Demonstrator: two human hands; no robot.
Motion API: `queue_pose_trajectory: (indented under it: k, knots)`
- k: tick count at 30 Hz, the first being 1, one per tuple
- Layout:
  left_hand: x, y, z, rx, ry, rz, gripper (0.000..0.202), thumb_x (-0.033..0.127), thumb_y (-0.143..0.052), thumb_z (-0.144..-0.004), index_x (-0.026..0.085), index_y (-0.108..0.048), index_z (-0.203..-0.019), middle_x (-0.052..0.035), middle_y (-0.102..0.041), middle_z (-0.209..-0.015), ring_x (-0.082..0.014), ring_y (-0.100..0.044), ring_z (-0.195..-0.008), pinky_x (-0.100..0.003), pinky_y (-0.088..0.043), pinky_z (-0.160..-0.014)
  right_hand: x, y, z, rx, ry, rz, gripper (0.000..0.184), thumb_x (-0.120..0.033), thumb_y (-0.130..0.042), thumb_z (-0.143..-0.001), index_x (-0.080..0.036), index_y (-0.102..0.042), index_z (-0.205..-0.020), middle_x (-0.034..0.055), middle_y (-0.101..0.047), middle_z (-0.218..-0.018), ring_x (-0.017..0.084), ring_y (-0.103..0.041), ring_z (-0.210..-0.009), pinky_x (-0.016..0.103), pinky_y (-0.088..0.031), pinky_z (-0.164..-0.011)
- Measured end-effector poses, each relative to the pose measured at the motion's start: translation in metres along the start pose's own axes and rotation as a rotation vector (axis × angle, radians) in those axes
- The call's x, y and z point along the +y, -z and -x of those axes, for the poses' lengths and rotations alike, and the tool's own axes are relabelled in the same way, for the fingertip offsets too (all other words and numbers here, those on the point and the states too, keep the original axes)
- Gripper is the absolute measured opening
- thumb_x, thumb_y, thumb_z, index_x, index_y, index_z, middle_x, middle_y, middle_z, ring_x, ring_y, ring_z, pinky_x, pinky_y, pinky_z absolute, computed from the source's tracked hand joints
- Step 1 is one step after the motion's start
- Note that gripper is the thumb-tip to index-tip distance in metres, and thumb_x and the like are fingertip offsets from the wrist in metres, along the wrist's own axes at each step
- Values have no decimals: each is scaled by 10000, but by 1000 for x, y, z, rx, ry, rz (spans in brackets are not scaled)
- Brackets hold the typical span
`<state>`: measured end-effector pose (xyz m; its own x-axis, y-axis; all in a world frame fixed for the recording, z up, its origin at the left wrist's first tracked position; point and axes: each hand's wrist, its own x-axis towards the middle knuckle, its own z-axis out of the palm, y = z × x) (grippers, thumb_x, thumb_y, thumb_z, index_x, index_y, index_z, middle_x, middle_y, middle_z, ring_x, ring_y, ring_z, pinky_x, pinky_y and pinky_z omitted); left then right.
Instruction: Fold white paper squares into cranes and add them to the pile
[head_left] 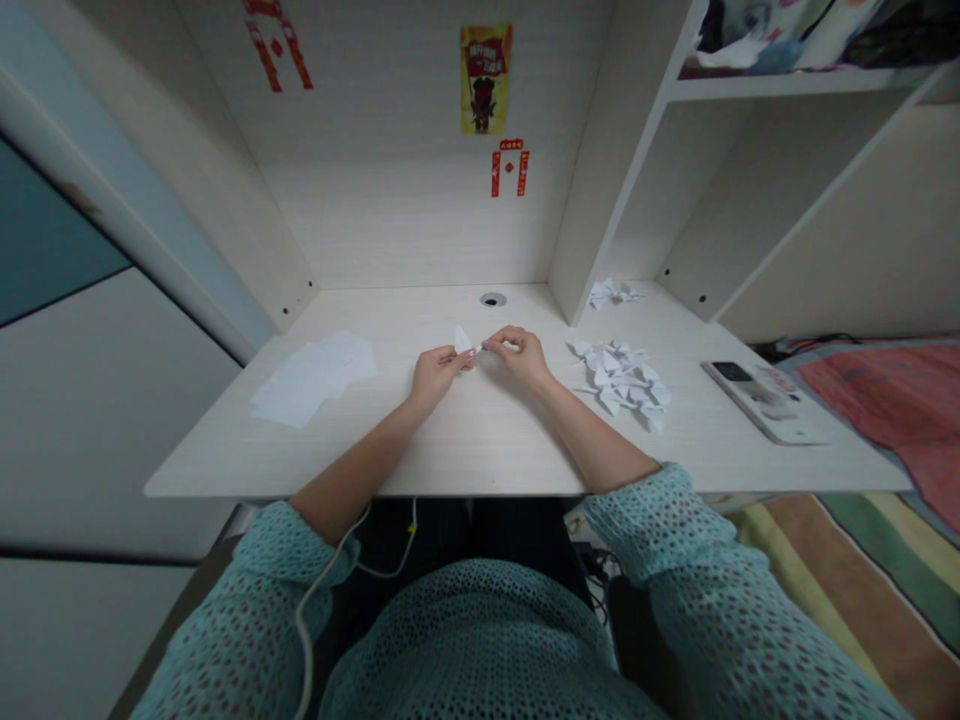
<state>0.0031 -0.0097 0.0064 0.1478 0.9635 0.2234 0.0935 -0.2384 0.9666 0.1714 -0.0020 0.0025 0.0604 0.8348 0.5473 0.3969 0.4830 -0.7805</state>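
Note:
Above the middle of the white desk, a small folded white paper piece is held between my two hands. My left hand is closed in a pinch on its body, and a pointed flap stands up past the fingers. On its right end, the fingertips of my right hand pinch a narrow tip. Part of the folded paper is hidden by the fingers. Flat white sheets lie spread to the left of my left hand. Right of my right hand is a pile of folded paper pieces.
More folded paper lies at the back, beyond the upright divider. A phone rests near the desk's right end. The desk has a round cable hole at the rear. A white cable hangs by my left arm.

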Motion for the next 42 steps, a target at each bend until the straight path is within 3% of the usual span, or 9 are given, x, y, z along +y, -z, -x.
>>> queue_pose_trajectory:
  k: [7,13,16,19,25,29,35,42]
  knots:
    - [-1,1,0,-5,16,-32,341,493,-684,-652,154,-646,-641,-84,-693,-707,-181,-626,-676,-275,-445,-615,-9,4,1,-69,62,38,195,-360,-587,-778,-214,-631,-657,24,-627,-726,175,-561,-765,316,-400,-779]
    - [-2,2,-2,-5,28,-11,324,477,-679,-665,154,-654,-677,-85,-692,-714,-185,-629,-677,-281,-443,-615,-5,-1,-1,-77,14,-96,359,-504,-465,-831,-216,-667,-760,43,-646,-827,182,-562,-839,317,-402,-801]
    - [0,1,-1,-12,26,7,326,475,-678,-666,151,-656,-692,-82,-692,-716,-181,-624,-669,-276,-441,-613,-5,-6,1,-103,-91,-204,372,-549,-551,-758,-209,-695,-802,52,-676,-865,187,-584,-846,303,-415,-772]
    - [1,1,0,-12,33,16,335,481,-681,-659,148,-643,-673,-75,-688,-706,-168,-615,-655,-263,-436,-608,-7,-11,4,-125,-155,-276,356,-529,-652,-669,-181,-694,-725,45,-679,-765,171,-588,-737,282,-416,-704]
    - [3,0,0,36,22,26,248,401,-672,-685,155,-645,-688,-43,-673,-670,-145,-609,-652,-245,-436,-626,-5,-12,5,-8,-207,-299,345,-505,-667,-657,-162,-660,-628,24,-642,-653,139,-539,-631,256,-380,-605]
    - [0,2,-2,57,0,30,236,386,-657,-701,153,-665,-736,-50,-679,-694,-148,-615,-668,-259,-454,-659,-8,-13,6,-4,-214,-330,329,-490,-657,-675,-162,-664,-652,25,-640,-671,140,-546,-665,255,-389,-643]
    - [-7,4,-5,62,-91,19,210,359,-645,-710,150,-664,-725,-49,-678,-706,-155,-625,-682,-287,-483,-718,-11,-22,11,-125,-297,-545,299,-448,-739,-587,-167,-678,-671,29,-671,-739,142,-571,-690,274,-413,-700]
    - [2,8,-6,188,-161,66,237,336,-633,-727,167,-684,-885,-64,-699,-853,-155,-640,-767,-294,-485,-768,-12,-19,12,-124,-345,-426,318,-467,-746,-554,-163,-663,-595,35,-659,-662,148,-558,-656,273,-396,-652]
